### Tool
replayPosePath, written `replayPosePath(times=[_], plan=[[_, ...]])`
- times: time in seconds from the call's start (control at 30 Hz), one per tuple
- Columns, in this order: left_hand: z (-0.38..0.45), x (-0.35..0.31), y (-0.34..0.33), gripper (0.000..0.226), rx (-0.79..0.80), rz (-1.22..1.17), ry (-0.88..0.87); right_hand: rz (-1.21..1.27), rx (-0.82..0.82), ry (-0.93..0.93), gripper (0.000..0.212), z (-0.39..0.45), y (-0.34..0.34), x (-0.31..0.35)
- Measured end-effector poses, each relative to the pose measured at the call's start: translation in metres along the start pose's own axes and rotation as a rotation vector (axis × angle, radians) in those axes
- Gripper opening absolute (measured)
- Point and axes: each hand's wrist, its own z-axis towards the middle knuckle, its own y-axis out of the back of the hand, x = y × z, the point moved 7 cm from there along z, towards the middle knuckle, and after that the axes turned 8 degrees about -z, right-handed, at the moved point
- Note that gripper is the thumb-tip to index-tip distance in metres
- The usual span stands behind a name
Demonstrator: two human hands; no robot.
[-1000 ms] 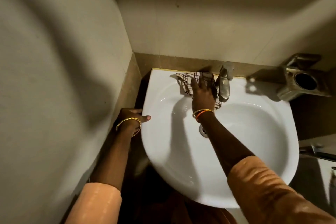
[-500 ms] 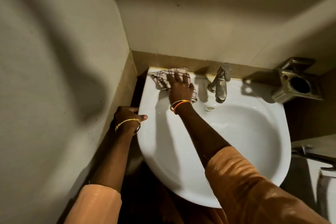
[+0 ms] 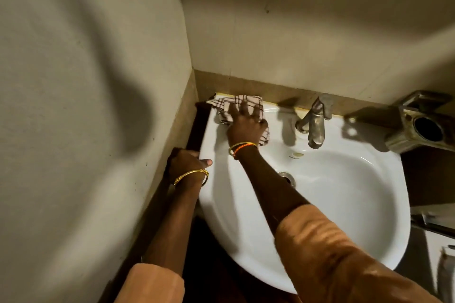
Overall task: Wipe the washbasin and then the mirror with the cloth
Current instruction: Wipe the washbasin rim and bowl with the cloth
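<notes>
Under the right hand [image 3: 247, 125] a checked cloth [image 3: 227, 108] is pressed flat onto the back left corner of the basin [image 3: 344, 204], right against the wall strip. Fingers are spread and fairly straight on top of it, so it's pushed down rather than pinched. Part of the cloth is seen poking out ahead of the fingertips and a bit more beside the wrist. Off to that hand's right, well clear of it, the tap [image 3: 315, 125] is mounted on the back rim, and the drain [image 3: 286, 177] is seen nearer the body, partly hidden by the forearm. The left hand [image 3: 186, 162] is wrapped over the basin's left edge, thumb laid on the white rim, fingers curled down out of sight. A metal holder [image 3: 423, 125] is fixed far right of the tap.
</notes>
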Motion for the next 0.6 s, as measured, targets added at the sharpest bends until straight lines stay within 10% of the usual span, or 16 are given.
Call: replayPosePath(times=[0.6], plan=[[-0.013, 0.001, 0.009, 0.02, -0.089, 0.094, -0.102, -0.025, 0.02, 0.459, 0.041, -0.073, -0.01, 0.062]])
